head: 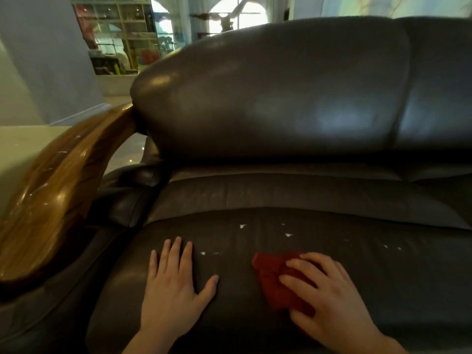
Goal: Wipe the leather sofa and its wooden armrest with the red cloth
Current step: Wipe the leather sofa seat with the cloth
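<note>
A dark grey leather sofa [281, 103] fills the view, its seat cushion [383, 277] nearest me. Small white specks [242, 226] dot the cushion ahead of my hands. My right hand [329, 297] presses the crumpled red cloth [273, 274] onto the seat, fingers spread over it. My left hand [173, 287] lies flat on the cushion to the cloth's left, palm down, fingers apart, holding nothing. The glossy wooden armrest [53, 190] curves along the left side and also carries white flecks.
Beyond the armrest are a pale tiled floor [23, 146] and a grey wall [48, 60]. A glass display cabinet [120, 34] and an arched window [237, 16] stand behind the sofa back.
</note>
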